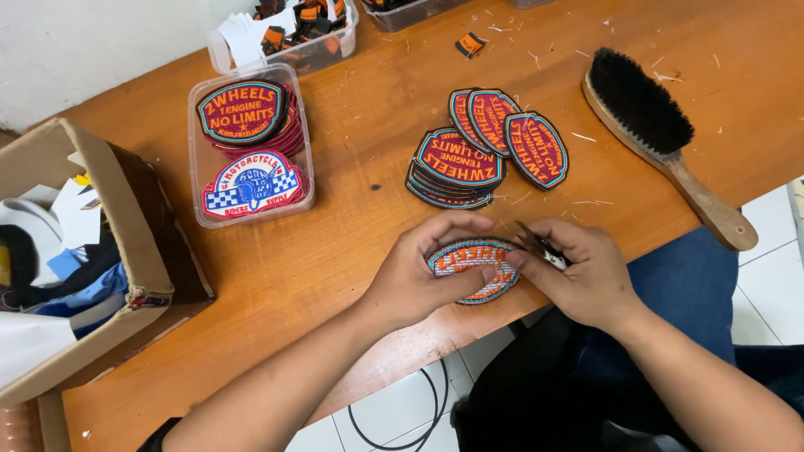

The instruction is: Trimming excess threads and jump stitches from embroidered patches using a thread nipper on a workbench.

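Head view: an oval embroidered patch [471, 268] sits at the near edge of the wooden table [335, 251], its long axis running left to right between both hands. The left hand [414, 272] grips the patch's left end, thumb curled over the top rim and fingers folded beneath. The right hand [586, 280] meets the patch's right end, fingers closed around small thread snips [536, 245] whose dark tip points up and left, just off the patch's upper right rim. Both hands touch the patch; the left carries it. Behind them lies a stack of like patches [456, 167] with three more fanned beside it. A clear plastic tray [251, 151] of patches stands further left, and a wooden-handled brush [662, 138] lies well to the right.
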